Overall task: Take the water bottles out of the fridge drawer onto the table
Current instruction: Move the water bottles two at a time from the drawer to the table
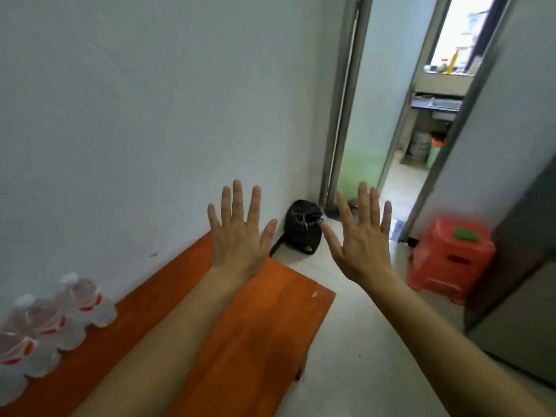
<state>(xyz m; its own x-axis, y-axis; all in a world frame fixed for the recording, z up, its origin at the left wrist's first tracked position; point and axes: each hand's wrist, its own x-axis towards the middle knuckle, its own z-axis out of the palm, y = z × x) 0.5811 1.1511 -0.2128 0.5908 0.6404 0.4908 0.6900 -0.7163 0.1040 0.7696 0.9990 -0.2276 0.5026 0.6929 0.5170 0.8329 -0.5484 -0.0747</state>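
Water bottles [51, 323] stand upright in a close row on the orange table [255, 341], at its left end against the wall, white caps on, so that part of the job looks done. Your left hand [237, 236] and right hand [364, 245] are both raised beyond the table's far end, palms away from you, fingers straight and spread wide, holding nothing. I judge you are between trips or at the finish. The grey fridge [517, 266] shows only as a slice at your right, its drawer out of view, so whether bottles remain inside cannot be told. If some do, turn right and reach for the drawer. Each bottle wears a red-and-white band, too blurred to read; no other writing shows
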